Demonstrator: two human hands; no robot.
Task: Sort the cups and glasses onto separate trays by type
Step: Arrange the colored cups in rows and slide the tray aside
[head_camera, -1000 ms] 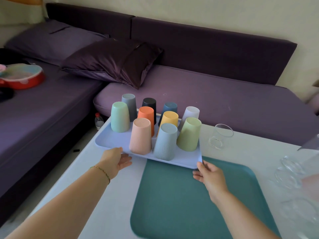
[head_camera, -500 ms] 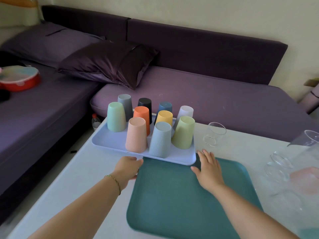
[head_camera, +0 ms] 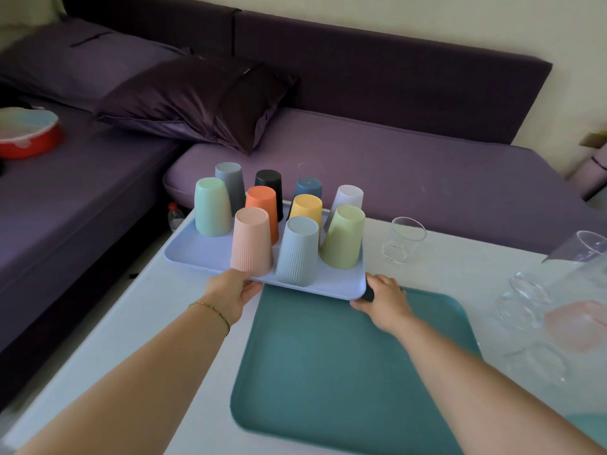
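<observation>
Your right hand (head_camera: 382, 298) has left the teal tray (head_camera: 328, 372), and its fingers now curl round the near right corner of the blue tray (head_camera: 203, 251). Your left hand (head_camera: 231, 290) grips the near edge. Ten plastic cups (head_camera: 251, 241) stand upside down on it. Clear glasses (head_camera: 402, 239) sit to the right on the tabletop (head_camera: 157, 307).

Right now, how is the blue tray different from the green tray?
The light blue tray carries ten upside-down cups; the teal tray carries none. The left hand and right hand hold the light blue tray's near edge; neither holds the teal tray. Both have rounded corners.
</observation>
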